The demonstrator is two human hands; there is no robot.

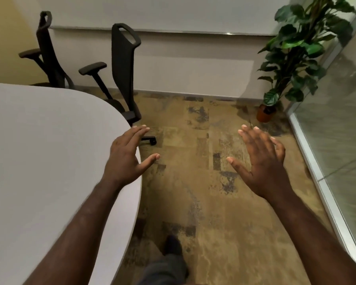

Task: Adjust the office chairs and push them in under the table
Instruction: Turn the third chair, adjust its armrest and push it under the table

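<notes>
A white rounded table point(39, 151) fills the left half of the view. Two black office chairs stand at its far edge, seats tucked under the top: the nearer chair point(123, 64) with its backrest upright and one caster showing on the floor, and the farther chair point(47, 48) at the back left. My left hand point(127, 157) hovers open over the table's right edge, fingers spread, holding nothing. My right hand point(261, 163) is open over the carpet, palm down, also holding nothing. Neither hand touches a chair.
A potted plant point(292, 58) in a brown pot stands in the far right corner. A glass partition point(337, 130) with a metal floor rail runs along the right. A white wall closes the back. My foot point(173, 245) is on the patterned carpet.
</notes>
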